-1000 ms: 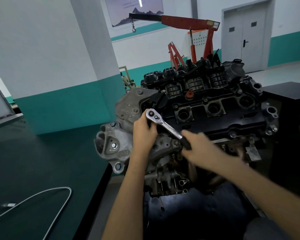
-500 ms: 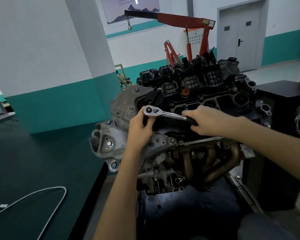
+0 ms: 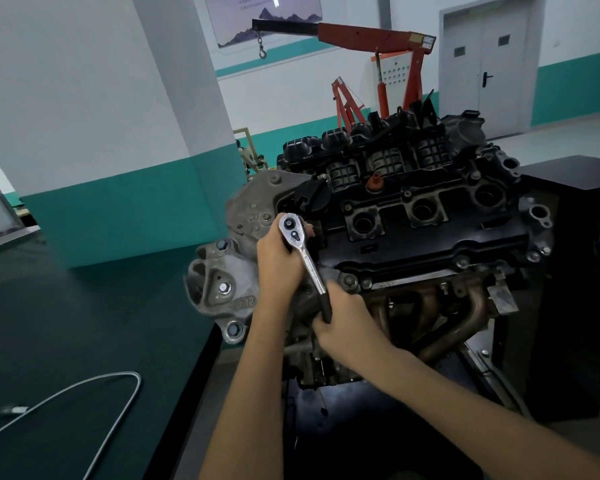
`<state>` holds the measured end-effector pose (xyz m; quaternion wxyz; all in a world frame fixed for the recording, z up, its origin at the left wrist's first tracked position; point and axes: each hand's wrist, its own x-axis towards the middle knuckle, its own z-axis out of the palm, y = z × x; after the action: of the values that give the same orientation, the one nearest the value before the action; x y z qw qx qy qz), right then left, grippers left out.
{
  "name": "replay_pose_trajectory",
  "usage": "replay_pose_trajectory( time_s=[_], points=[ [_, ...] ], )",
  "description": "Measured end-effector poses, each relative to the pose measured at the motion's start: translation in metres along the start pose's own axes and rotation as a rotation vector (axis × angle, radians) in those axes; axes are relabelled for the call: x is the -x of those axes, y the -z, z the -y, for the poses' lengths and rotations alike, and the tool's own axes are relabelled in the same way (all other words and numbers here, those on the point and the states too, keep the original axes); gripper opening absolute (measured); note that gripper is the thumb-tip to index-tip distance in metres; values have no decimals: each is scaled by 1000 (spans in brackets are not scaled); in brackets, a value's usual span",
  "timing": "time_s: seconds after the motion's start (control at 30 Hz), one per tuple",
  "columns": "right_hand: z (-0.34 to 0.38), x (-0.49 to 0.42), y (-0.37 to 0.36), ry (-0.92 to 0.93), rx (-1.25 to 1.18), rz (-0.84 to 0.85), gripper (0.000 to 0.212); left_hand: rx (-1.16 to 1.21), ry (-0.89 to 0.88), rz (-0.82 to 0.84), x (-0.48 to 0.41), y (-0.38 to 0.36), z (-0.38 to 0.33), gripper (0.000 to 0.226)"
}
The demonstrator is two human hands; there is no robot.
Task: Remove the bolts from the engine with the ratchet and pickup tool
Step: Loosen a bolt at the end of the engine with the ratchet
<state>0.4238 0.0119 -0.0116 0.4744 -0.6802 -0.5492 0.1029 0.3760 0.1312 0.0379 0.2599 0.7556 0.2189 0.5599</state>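
From the head view, the chrome ratchet with a black grip sits at the left end of the grey-and-black engine. Its round head is on the engine's upper left corner, and its long axis slants down toward me and slightly right. My left hand has its fingers curled round the head, steadying it; the bolt beneath is hidden. My right hand is clenched round the black grip at the near end, in front of the engine's near face. So I judge the swing belongs to the right hand, pivoting about the head. A thin silvery flexible wand, likely the pickup tool, lies on the dark green counter well left of the engine, nearer my left hand.
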Motion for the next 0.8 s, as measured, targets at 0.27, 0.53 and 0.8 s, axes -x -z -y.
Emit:
replay_pose_trajectory(
  time_s=[0.27,0.53,0.8],
  points=[
    [-10,-58,136,244,783,140,23,-42,-111,163,-3,5,-2,15],
    [-10,-14,72,78,433,-12,18,-118,-56,3,-2,-3,2,17],
    [-1,-1,12,19,31,-31,27,18,-53,50,-1,1,0,32]
  ],
)
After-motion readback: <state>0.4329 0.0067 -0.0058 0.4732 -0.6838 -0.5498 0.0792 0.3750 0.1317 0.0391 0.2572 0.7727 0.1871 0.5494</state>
